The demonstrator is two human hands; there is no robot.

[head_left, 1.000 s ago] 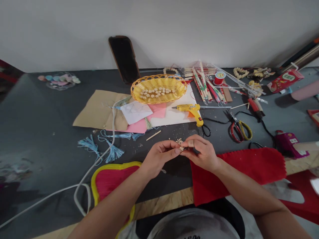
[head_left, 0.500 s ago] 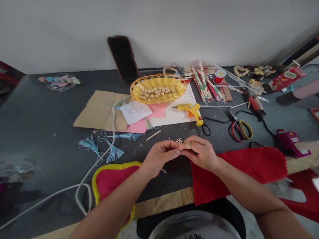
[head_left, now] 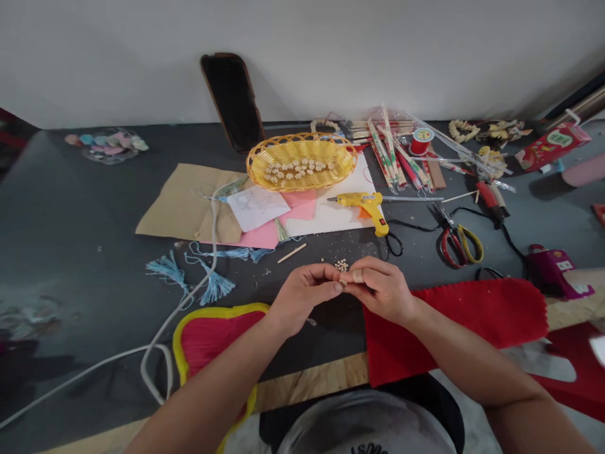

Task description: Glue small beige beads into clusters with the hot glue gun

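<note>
My left hand (head_left: 302, 297) and my right hand (head_left: 380, 290) meet over the dark tabletop (head_left: 80, 214), fingertips together. Between them they pinch a tiny cream bead (head_left: 342, 282). Just above the fingertips lies a small cluster of cream beads (head_left: 341, 266), and a few loose ones are scattered to its left. Whether the cluster touches my fingers is hard to tell. A yellow hot glue gun (head_left: 366, 205) lies beyond my right hand, and a thin wooden stick (head_left: 292, 253) lies beyond my left.
A yellow woven basket (head_left: 301, 162) holds pale beaded pieces on layered paper sheets. Blue tassels (head_left: 215, 287), a white cord (head_left: 155, 372), red-handled scissors (head_left: 460, 246), bundled sticks (head_left: 390, 154) and a red thread spool (head_left: 420, 141) surround my hands. Red felt (head_left: 454, 321) lies under my right wrist.
The whole scene sits slightly higher in the view than a second ago. My hands stay together at the beads, with only small shifts of the fingers.
</note>
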